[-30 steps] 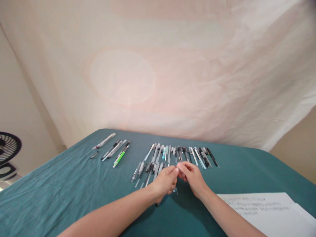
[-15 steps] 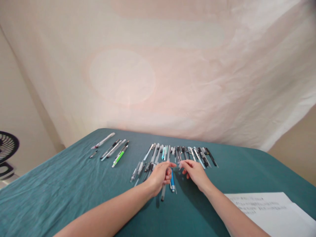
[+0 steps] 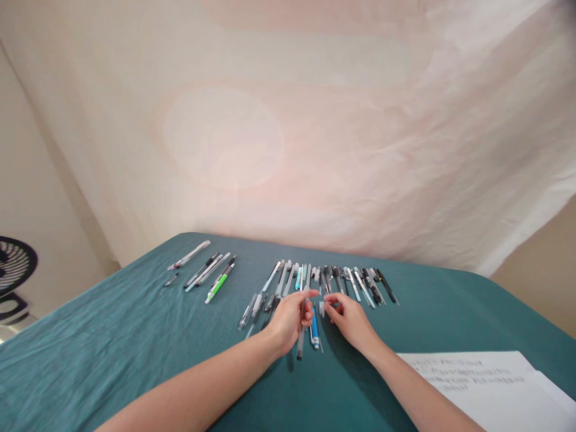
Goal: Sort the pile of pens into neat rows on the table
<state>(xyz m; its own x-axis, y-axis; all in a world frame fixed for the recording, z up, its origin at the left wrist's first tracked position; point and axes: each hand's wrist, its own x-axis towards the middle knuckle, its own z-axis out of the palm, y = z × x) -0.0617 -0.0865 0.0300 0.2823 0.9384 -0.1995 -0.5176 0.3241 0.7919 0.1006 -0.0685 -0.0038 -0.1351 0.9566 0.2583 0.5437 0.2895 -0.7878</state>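
My left hand (image 3: 290,318) is closed round a clear pen (image 3: 300,345) whose lower end sticks out below the fist toward me. My right hand (image 3: 350,318) pinches a small whitish pen cap (image 3: 321,308) a short way right of the pen's upper end. Both hands hover over the near edge of a long row of pens (image 3: 324,282) on the teal tablecloth (image 3: 112,348). A blue pen (image 3: 314,329) lies on the cloth between my two hands.
A smaller group of pens, one with a green barrel (image 3: 217,288), lies to the left at the back. A printed white sheet (image 3: 486,384) lies at the right front. A black fan (image 3: 13,270) stands off the table at far left. A pale cloth backdrop hangs behind.
My hands were joined on the pen a second ago. They have come apart, the cap now in my right hand and the pen in my left, and the blue pen between them shows.
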